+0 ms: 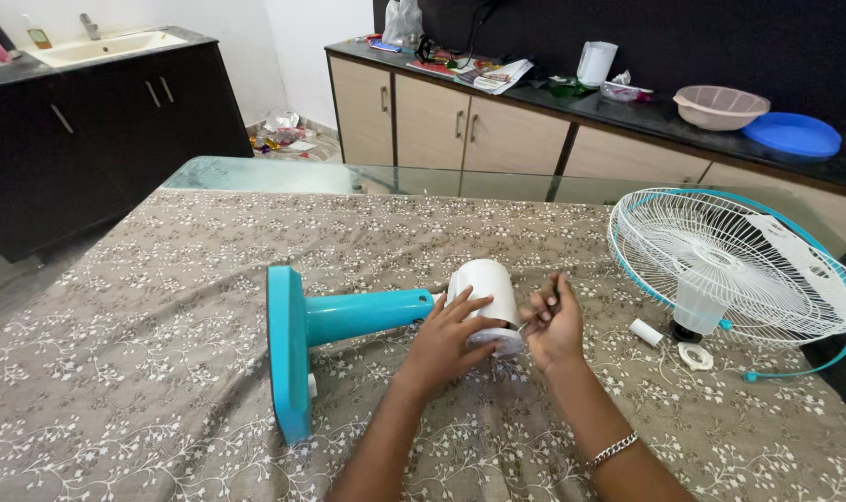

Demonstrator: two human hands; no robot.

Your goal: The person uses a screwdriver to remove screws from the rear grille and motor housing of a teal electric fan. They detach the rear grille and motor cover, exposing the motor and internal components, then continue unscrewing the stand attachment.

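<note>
Fan body laid on its side on the table (pixel 116 353), viewed from above my hands. My left hand (pixel 451 339) lies flat with fingers spread over the white motor housing (pixel 486 284), pressing it down rather than clamping it; the housing sits at the table's centre, joined at its 9 o'clock side to the teal stand (pixel 349 316). My right hand (pixel 553 325) is closed around a thin tool, probably a screwdriver, whose tip meets the housing's front face; the tip itself is too small to make out. Risks, as I judge them: the round housing may roll under sideways pressure, letting the tip slip toward my left fingers. The small white cap (pixel 644 332) and ring (pixel 694 355) at 3 o'clock, near the fan guard (pixel 720 270), could be knocked off the table.
</note>
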